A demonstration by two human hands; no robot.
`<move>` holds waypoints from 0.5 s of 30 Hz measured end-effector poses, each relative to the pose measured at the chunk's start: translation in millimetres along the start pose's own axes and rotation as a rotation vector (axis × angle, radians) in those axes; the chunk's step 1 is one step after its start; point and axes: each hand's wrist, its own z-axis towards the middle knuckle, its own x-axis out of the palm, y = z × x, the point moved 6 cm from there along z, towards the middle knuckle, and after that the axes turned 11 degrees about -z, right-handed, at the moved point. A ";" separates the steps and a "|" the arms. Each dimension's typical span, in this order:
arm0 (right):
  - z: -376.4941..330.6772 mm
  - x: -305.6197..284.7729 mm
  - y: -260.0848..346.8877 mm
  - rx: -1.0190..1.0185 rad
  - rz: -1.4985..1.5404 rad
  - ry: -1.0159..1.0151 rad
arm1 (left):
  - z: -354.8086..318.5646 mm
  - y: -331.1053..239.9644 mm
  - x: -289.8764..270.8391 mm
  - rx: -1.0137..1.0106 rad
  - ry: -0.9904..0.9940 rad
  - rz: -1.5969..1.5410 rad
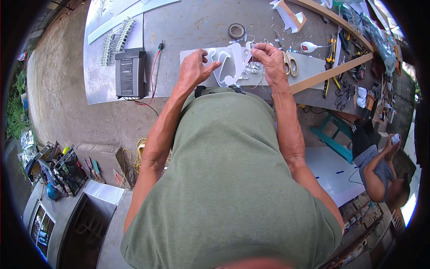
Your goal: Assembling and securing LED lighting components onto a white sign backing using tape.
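Several white pieces under work at the near edge of the table [179,27]; clock face centred on the white curved piece [230,80], 12 pointing away from the wearer. Piece lies on a pale sheet [309,74], the wearer's shirt [228,134] close at 6 o'clock.

Risks, my judgement: piece sits near the edge, so a brush from the shirt or a careless elbow could tip it over the side. Loose thin wires [255,70] gather at 3 o'clock, just beside the piece; a sideways pull might snag them and drag or tear something. The thin walls look bendable; uneven pressure from one side could kink them. Smooth sheet probably lets things slide if only one side is steadied.

Left grip [194,69], 9 o'clock: thumb spread wide from curled fingers, thumb tip reaching to the piece's wall; firm contact hard to tell, nothing clearly clamped. Right grip [271,65], 3 o'clock: thumb and fingers nearly closed, pinching the upper end of a white strip [244,63] that slants down toward the piece. Whether the two are joined, cannot tell.

Nearby: tape roll [236,31] at 12; scissors [294,66] at 3, past the right grip; grey box [130,75] at 9, well apart.
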 end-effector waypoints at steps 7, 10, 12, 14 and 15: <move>-0.5 3.9 3.7 -0.013 -0.028 0.003 | -7.0 -47.2 -25.7 0.199 -0.189 -0.117; -0.9 7.0 6.2 -0.033 -0.055 0.013 | -6.2 -17.8 -20.5 0.117 -0.213 0.014; 0.8 4.8 0.6 -0.036 -0.066 -0.003 | -6.8 0.7 -9.7 0.012 -0.129 0.147; 4.3 2.1 -5.2 -0.043 -0.079 -0.021 | -3.7 8.9 -2.6 -0.033 -0.096 0.102; 5.4 0.0 -6.7 -0.062 -0.167 -0.044 | -1.9 14.2 2.0 -0.078 -0.063 0.056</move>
